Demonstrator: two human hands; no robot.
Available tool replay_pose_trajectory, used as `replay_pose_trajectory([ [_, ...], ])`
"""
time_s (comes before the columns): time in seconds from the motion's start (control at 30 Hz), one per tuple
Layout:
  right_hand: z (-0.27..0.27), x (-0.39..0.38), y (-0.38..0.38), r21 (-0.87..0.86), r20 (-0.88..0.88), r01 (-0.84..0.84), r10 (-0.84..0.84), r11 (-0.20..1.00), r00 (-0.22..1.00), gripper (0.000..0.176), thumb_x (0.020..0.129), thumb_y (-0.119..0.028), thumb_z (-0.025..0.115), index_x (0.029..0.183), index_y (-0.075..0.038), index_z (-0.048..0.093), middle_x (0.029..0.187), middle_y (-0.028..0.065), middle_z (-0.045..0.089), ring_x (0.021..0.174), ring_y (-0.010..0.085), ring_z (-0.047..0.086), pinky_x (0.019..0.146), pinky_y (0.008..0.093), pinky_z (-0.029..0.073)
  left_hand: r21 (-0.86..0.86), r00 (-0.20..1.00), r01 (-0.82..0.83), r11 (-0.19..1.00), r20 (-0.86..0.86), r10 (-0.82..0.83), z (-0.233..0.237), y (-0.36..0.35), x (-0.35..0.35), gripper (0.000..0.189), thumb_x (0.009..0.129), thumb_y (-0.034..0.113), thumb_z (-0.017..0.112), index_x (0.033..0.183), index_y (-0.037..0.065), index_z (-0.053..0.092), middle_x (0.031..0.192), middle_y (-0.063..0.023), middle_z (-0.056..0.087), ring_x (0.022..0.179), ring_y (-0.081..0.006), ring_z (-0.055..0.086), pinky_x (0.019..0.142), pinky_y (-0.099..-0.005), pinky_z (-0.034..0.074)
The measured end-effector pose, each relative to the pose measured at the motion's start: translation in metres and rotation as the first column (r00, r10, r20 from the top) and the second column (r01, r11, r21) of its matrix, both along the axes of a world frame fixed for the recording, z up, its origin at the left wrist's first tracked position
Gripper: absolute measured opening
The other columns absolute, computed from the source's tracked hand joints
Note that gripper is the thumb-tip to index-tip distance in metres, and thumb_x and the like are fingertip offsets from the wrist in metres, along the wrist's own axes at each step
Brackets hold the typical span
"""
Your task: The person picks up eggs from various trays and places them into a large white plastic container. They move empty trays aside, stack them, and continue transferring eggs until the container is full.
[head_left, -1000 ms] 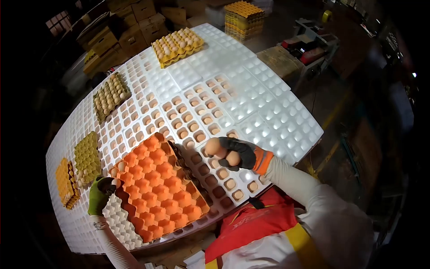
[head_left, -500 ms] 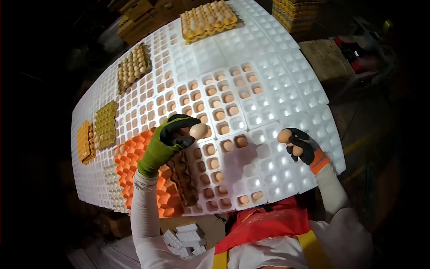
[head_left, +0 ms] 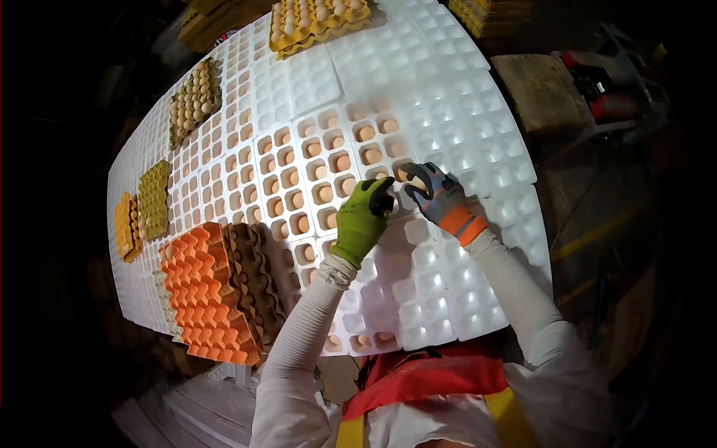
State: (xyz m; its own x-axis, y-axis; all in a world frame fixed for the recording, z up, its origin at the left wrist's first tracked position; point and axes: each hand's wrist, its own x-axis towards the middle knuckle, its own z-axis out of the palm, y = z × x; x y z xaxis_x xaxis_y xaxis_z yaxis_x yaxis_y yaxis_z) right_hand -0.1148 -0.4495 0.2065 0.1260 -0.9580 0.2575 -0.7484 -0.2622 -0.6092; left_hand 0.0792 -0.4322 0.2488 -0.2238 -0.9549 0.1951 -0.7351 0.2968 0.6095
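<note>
My left hand (head_left: 362,218), in a green glove with black fingertips, is closed low over the white foam tray (head_left: 401,210); whatever its curled fingers hold is hidden. Close beside it, my right hand (head_left: 442,200) in a grey and orange glove bends its fingers around an egg (head_left: 418,183). Another brown egg (head_left: 402,174) shows at its fingertips, in or just above a tray pocket. Filled pockets lie around and left of my hands, including a brown egg (head_left: 371,156) just beyond them.
Orange egg trays (head_left: 205,291) and brown pulp trays (head_left: 252,261) stand at left. Farther off are a yellow tray of eggs (head_left: 317,26), another egg-filled tray (head_left: 194,97) and an olive tray (head_left: 154,198). A wooden-topped stand (head_left: 539,93) is beyond the right edge.
Both hands have moved together over the middle trays, the left rightward and the right leftward and up. The egg seen in my left fingers is out of sight. The whole view has shifted.
</note>
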Motion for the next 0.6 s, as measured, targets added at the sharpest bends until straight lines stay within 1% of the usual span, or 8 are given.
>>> replay_pose_trajectory([
  [0.03, 0.018, -0.004, 0.003, 0.223, -0.056, -0.136, 0.152, 0.965, 0.987, 0.05, 0.086, -0.037, 0.072, 0.13, -0.017, 0.062, 0.117, 0.0134, 0.065, 0.098, 0.0333, 0.065, 0.089, 0.0452, 0.051, 0.125, 1.0, -0.021, 0.992, 0.004, 0.02, 0.0, 0.013, -0.007, 0.04, 0.088, 0.014, 0.067, 0.127, 0.019, 0.065, 0.115, -0.007, 0.065, 0.099, -0.0297, 0.066, 0.077, -0.0397, 0.054],
  [0.13, 0.014, -0.002, 0.016, 0.111, -0.147, -0.037, 0.053, 0.993, 0.988, 0.049, 0.086, -0.033, 0.072, 0.131, -0.018, 0.061, 0.11, 0.0122, 0.067, 0.096, 0.0329, 0.065, 0.083, 0.0458, 0.053, 0.073, 0.988, -0.155, 0.985, 0.006, 0.155, -0.008, 0.025, -0.009, 0.045, 0.086, 0.012, 0.069, 0.13, 0.019, 0.063, 0.117, -0.0067, 0.063, 0.098, -0.0287, 0.066, 0.076, -0.0362, 0.054],
  [0.23, 0.015, 0.007, 0.021, 0.278, 0.46, -0.1, -0.041, 0.955, 0.887, 0.045, 0.086, -0.007, 0.068, 0.131, -0.013, 0.061, 0.105, 0.0119, 0.066, 0.093, 0.0331, 0.065, 0.079, 0.0373, 0.053, -0.14, 0.976, -0.217, 0.966, -0.057, 0.211, -0.014, 0.02, 0.01, 0.047, 0.087, 0.009, 0.065, 0.133, 0.015, 0.062, 0.119, -0.0108, 0.063, 0.105, -0.032, 0.062, 0.086, -0.0421, 0.05],
  [0.3, 0.012, 0.022, 0.037, 0.124, 0.514, -0.023, -0.044, 0.992, 0.856, 0.046, 0.086, 0.001, 0.065, 0.13, -0.01, 0.061, 0.104, 0.0112, 0.065, 0.09, 0.0315, 0.065, 0.078, 0.0338, 0.052, -0.233, 0.984, -0.13, 0.964, 0.09, 0.155, -0.039, 0.012, 0.026, 0.05, 0.085, 0.007, 0.062, 0.135, 0.012, 0.06, 0.125, -0.0128, 0.061, 0.118, -0.0368, 0.054, 0.102, -0.053, 0.038],
  [0.33, 0.012, 0.031, 0.048, -0.073, 0.383, 0.027, 0.003, 0.997, 0.924, 0.046, 0.086, 0.003, 0.063, 0.13, -0.009, 0.061, 0.103, 0.011, 0.065, 0.089, 0.0306, 0.065, 0.077, 0.0329, 0.052, -0.229, 0.982, -0.14, 0.963, 0.096, 0.165, -0.051, 0.013, 0.029, 0.051, 0.085, 0.007, 0.062, 0.136, 0.012, 0.059, 0.127, -0.0136, 0.059, 0.119, -0.0372, 0.053, 0.102, -0.0533, 0.037],
  [0.4, 0.031, 0.044, 0.062, 0.085, 0.343, -0.1, 0.065, 0.991, 0.937, 0.047, 0.084, 0.001, 0.066, 0.13, -0.006, 0.06, 0.11, 0.0135, 0.066, 0.093, 0.0317, 0.065, 0.082, 0.0328, 0.053, -0.228, 0.974, -0.169, 0.959, 0.111, 0.198, -0.051, 0.015, 0.029, 0.053, 0.084, 0.007, 0.062, 0.137, 0.012, 0.057, 0.131, -0.0151, 0.057, 0.121, -0.038, 0.05, 0.102, -0.0538, 0.036],
  [0.53, -0.008, 0.073, 0.073, -0.343, -0.255, -0.208, 0.123, 0.916, 0.959, 0.047, 0.086, 0.002, 0.064, 0.132, -0.004, 0.059, 0.114, 0.0139, 0.064, 0.099, 0.0318, 0.065, 0.089, 0.0325, 0.051, -0.217, 0.945, -0.321, 0.922, -0.132, 0.298, -0.037, 0.028, 0.038, 0.063, 0.077, 0.011, 0.067, 0.139, 0.013, 0.055, 0.137, -0.0185, 0.052, 0.118, -0.0405, 0.05, 0.098, -0.0524, 0.039],
  [0.6, 0.007, 0.091, 0.079, -0.048, 0.211, -0.165, 0.172, 0.985, 0.962, 0.043, 0.089, 0.001, 0.061, 0.132, -0.003, 0.058, 0.118, 0.0127, 0.063, 0.107, 0.0255, 0.063, 0.094, 0.0336, 0.05, -0.161, 0.901, -0.332, 0.929, -0.346, 0.262, 0.002, 0.062, 0.055, 0.053, 0.082, 0.007, 0.065, 0.135, 0.011, 0.059, 0.136, -0.0177, 0.054, 0.12, -0.0411, 0.05, 0.102, -0.0482, 0.04],
])
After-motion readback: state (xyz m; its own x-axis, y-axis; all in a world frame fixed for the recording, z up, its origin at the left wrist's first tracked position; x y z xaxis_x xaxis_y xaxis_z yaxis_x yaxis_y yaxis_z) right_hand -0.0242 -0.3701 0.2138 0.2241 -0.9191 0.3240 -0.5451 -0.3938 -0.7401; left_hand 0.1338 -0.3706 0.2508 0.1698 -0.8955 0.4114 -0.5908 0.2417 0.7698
